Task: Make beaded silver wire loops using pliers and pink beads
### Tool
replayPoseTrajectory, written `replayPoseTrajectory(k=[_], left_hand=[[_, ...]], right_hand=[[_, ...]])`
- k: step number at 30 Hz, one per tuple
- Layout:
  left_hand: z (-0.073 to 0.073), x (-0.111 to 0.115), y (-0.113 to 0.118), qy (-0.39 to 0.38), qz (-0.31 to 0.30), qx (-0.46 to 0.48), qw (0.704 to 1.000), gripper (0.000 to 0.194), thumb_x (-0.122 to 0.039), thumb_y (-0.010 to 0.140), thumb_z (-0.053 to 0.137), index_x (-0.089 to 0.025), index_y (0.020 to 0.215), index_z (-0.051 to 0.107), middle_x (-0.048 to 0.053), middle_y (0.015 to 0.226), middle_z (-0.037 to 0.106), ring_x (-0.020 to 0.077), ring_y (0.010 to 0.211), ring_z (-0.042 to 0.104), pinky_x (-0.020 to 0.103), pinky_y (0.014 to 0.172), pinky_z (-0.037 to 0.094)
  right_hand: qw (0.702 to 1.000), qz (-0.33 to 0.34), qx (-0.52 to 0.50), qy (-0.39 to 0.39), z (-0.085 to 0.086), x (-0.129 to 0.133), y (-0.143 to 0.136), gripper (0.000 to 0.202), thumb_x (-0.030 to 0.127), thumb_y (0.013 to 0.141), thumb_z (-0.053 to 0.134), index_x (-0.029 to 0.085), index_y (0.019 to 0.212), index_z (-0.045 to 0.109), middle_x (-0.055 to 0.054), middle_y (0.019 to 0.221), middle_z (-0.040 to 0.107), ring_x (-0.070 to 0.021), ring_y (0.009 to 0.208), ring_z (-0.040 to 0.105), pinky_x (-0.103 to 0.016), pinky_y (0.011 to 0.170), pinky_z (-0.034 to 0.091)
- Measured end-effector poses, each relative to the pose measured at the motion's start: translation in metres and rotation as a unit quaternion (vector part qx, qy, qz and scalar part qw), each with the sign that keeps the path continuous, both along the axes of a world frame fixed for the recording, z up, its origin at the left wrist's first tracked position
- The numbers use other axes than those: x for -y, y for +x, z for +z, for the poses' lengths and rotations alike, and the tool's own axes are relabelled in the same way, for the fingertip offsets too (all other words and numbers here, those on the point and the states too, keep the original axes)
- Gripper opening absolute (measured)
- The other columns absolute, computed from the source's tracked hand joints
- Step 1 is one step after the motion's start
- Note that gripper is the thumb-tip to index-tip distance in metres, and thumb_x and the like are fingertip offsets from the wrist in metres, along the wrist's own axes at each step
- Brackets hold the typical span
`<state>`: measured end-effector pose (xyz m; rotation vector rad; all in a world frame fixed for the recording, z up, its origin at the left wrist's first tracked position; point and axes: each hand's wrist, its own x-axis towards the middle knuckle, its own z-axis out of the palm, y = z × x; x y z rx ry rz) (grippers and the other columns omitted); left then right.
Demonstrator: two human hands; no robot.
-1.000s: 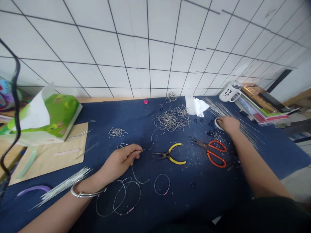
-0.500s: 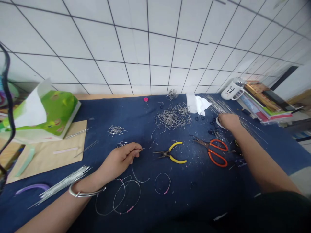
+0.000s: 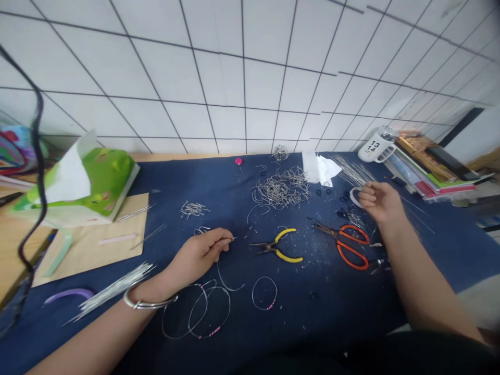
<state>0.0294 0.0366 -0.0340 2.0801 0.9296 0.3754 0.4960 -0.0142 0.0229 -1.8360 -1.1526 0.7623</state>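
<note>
My left hand [image 3: 206, 252] pinches a thin silvery wire, whose short tip sticks out past the fingertips. A curved length of wire [image 3: 224, 281] hangs below this hand. Wire hoops with pink beads [image 3: 214, 331] lie by the left wrist, and a smaller beaded hoop [image 3: 264, 293] lies to their right. My right hand [image 3: 378, 202] is closed, fingers curled, beside a white ring [image 3: 355, 198]; anything inside the fingers is hidden. Yellow-handled pliers [image 3: 278, 246] rest open between the hands. Orange-handled scissors [image 3: 350, 245] lie just below the right hand.
Tangled wire pieces [image 3: 279, 188] are heaped mid-table, with a small pile [image 3: 194, 209] to the left. Straight wires [image 3: 113, 291] lie near the left forearm. A green tissue pack [image 3: 105, 182] stands at left; a white mug [image 3: 375, 148] and stacked books [image 3: 433, 166] are at back right.
My right hand has drawn back to the right from the white ring, turning so its curled fingers show. My left hand still pinches the wire. The view has shifted slightly.
</note>
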Motion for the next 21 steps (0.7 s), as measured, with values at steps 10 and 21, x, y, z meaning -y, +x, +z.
replayPoseTrajectory(k=[10,21], left_hand=[[0.006,0.003,-0.001,0.009,0.013,0.02,1.0,0.017,-0.019,0.087,0.037,-0.02,0.093,0.053,-0.003,0.073,0.058,0.007,0.052,0.052,0.019,0.054,0.042],[0.014,0.006,-0.004,-0.009,0.106,0.119,0.987,0.017,-0.019,0.087,0.037,-0.016,0.08,0.053,-0.002,0.067,0.054,0.0062,0.051,0.049,0.018,0.05,0.042]], right_hand=[[0.826,0.19,-0.526,-0.075,-0.025,-0.004,-0.223,0.006,0.022,0.069,0.048,0.017,0.072,0.049,0.003,0.058,0.044,-0.0042,0.039,0.032,-0.014,0.033,0.02],[0.739,0.145,-0.654,-0.072,-0.044,-0.025,-0.286,0.035,0.04,0.085,0.038,0.013,0.091,0.058,-0.01,0.096,0.063,-0.0167,0.088,0.059,-0.032,0.084,0.042]])
